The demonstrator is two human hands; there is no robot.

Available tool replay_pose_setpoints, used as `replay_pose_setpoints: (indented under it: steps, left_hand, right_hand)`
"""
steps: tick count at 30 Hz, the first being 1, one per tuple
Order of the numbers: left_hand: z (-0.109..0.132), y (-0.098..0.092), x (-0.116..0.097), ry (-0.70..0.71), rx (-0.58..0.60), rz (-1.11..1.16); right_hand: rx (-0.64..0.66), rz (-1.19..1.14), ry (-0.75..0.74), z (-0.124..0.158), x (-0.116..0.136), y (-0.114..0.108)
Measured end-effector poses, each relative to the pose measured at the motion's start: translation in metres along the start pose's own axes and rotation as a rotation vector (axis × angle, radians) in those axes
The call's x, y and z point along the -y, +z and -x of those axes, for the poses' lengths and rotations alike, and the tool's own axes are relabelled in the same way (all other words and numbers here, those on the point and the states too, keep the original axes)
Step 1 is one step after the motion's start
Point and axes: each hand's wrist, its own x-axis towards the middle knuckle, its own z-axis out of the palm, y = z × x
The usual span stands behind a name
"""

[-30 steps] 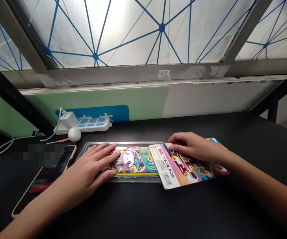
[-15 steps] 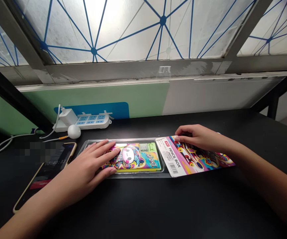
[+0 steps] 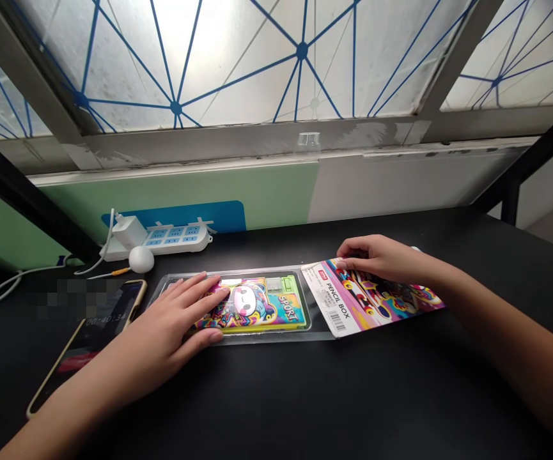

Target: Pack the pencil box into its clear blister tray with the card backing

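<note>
A colourful pencil box (image 3: pixel 250 303) with a cartoon face and the word SPORT lies in a clear plastic tray (image 3: pixel 276 338). My left hand (image 3: pixel 180 313) rests flat over the left part of the box and tray, fingers spread. To the right, a printed backing card (image 3: pixel 338 303) marked PENCIL BOX overlaps the tray's right end at an angle. My right hand (image 3: pixel 376 255) pinches the card's upper edge between thumb and curled fingers. The tray's left end is partly hidden under my left hand.
A phone (image 3: pixel 89 338) showing a timer lies left of my left forearm. Behind it are a white power strip (image 3: pixel 178 237) with a plugged-in charger (image 3: pixel 130 231), and a round white object (image 3: pixel 141 259) on a cable. A window (image 3: pixel 238 64) rises behind the black table (image 3: pixel 276 402).
The view has shifted slightly. Both hands, the pencil box and the card keep nearly the same positions relative to each other.
</note>
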Motion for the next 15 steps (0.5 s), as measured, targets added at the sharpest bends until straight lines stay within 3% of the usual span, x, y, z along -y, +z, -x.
replay_pose_setpoints:
  steps: [4, 10, 15]
  left_hand:
    - [0.001, 0.003, -0.004, -0.012, -0.023, 0.010]
    - [0.002, 0.007, -0.012, -0.018, -0.003, -0.015]
    - [0.002, 0.005, -0.028, 0.006, 0.006, 0.033]
  right_hand:
    - [-0.017, 0.006, 0.001, 0.000, 0.007, 0.008]
    - [-0.039, 0.024, -0.033, 0.002, 0.025, 0.037]
    - [-0.068, 0.055, -0.036, 0.009, 0.039, 0.050]
